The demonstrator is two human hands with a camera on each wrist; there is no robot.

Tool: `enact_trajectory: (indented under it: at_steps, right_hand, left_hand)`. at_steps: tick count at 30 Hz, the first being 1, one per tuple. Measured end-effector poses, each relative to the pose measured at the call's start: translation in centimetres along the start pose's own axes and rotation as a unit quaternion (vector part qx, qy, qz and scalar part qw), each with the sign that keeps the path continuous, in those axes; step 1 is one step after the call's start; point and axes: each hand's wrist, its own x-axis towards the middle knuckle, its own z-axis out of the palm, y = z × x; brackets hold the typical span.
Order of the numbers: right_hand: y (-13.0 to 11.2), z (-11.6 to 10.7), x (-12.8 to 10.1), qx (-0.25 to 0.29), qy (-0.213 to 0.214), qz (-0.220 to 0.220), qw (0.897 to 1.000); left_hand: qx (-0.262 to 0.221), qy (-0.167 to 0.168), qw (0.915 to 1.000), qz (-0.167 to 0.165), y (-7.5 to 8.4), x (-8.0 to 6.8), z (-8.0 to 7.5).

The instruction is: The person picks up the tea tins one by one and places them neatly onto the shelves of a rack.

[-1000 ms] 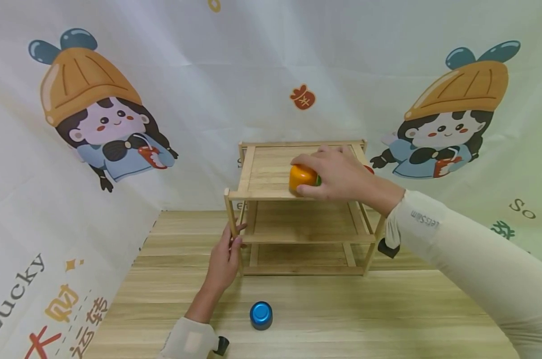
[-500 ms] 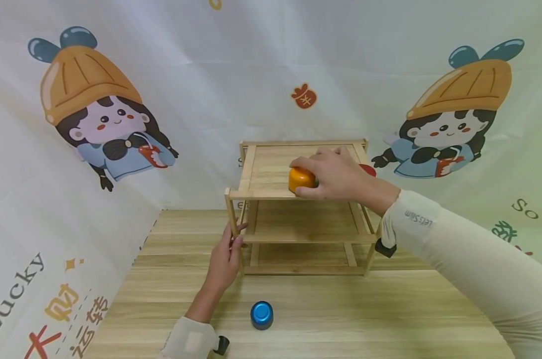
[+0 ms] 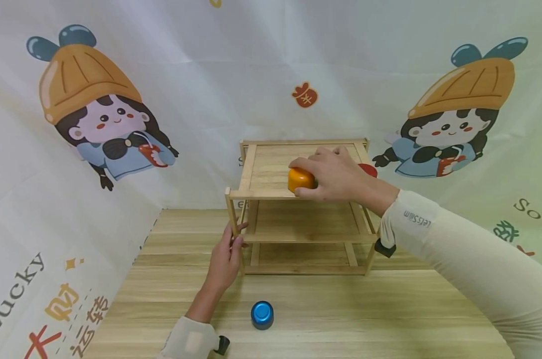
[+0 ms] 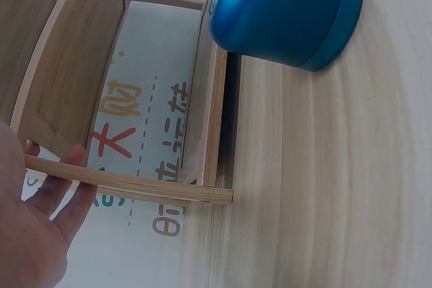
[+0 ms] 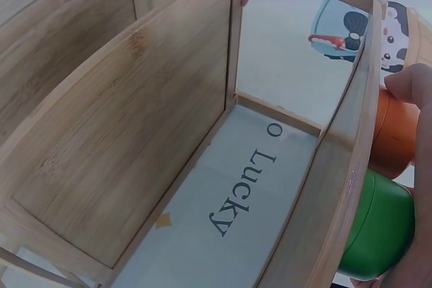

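My right hand holds a small orange canister near the front edge of the wooden shelf's top board. Beside it, a green canister appears in the right wrist view; the hand covers it in the head view. A red canister shows partly from behind the right wrist. With my left hand I grip the shelf's left front post, thumb in front and fingers around it. In the left wrist view those fingers wrap the post. A blue canister stands on the floor in front.
Below the top board, the shelf has a middle board and a low board. It stands on a wood-grain surface. A white printed cloth hangs behind and along the sides.
My right hand has shifted slightly left with the orange canister, and more of the red one shows. The green one has gone from sight in the head view. The left hand stays put.
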Motion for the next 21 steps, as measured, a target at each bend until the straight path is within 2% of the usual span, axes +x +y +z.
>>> enact_trajectory:
  at_steps: [7, 13, 21]
  right_hand:
    - [-0.09, -0.09, -0.03, -0.011, 0.004, -0.004, 1.0]
    - [-0.11, -0.07, -0.02, -0.016, 0.001, -0.005, 1.0]
    - [0.17, -0.5, -0.14, -0.004, -0.005, 0.006, 1.0]
  left_hand:
    - [-0.002, -0.001, 1.0, -0.005, 0.13, 0.04, -0.05]
    - [-0.005, 0.003, 1.0, 0.004, 0.14, 0.05, -0.04]
    - [-0.007, 0.005, 1.0, 0.003, 0.01, 0.06, 0.03]
